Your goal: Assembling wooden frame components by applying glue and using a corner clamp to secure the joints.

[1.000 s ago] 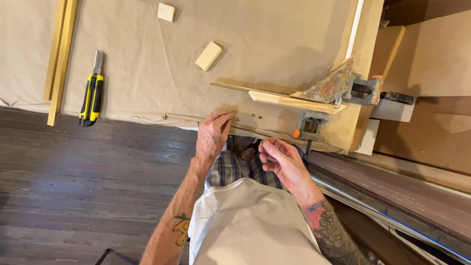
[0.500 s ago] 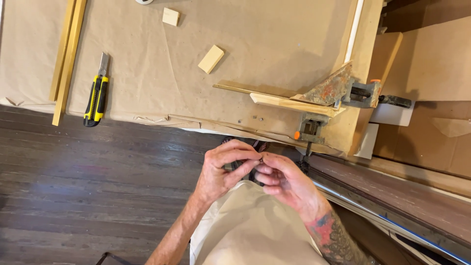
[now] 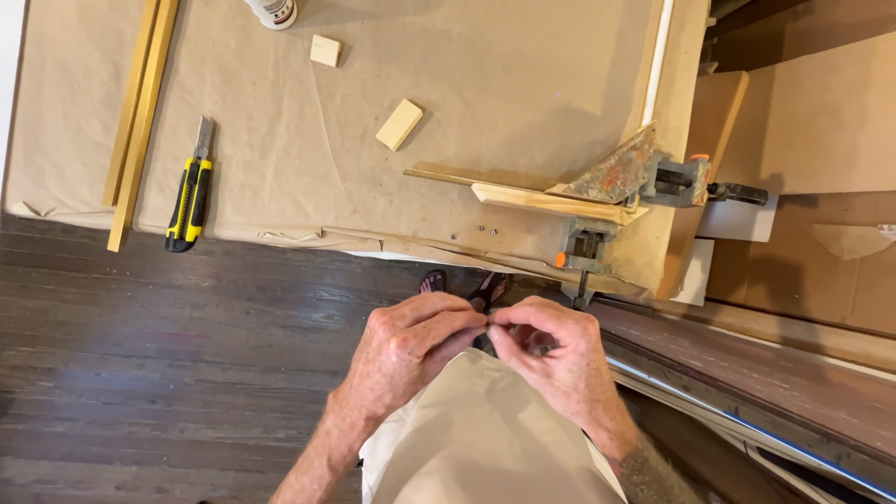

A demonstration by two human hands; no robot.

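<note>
Both hands up in front of the body now, well short of the counter (image 3: 280, 84) edge: left hand (image 3: 411, 341) and right hand (image 3: 551, 355) meeting fingertip to fingertip, pinching something very small between them, too tiny to identify, possibly one of the little fasteners like the small screws (image 3: 471, 231) lying on the brown paper near the counter's front edge. Fingers curled tight on both sides, neither hand loose. Over on the counter, a corner clamp (image 3: 621, 182) gripping mitred gold frame moulding (image 3: 523, 194) at the right, a yellow utility knife (image 3: 189, 191) lying to the left beside long gold moulding strips (image 3: 138, 112), two small wood blocks (image 3: 399, 124) further back, a white bottle (image 3: 273, 11) at the far edge. Best handled, by the look of it, with the pinch kept firm and low over the apron, since anything dropped here lands on dark floorboards (image 3: 187, 355) and vanishes; worth seating the piece squarely in one set of fingertips before the other lets go.
</note>
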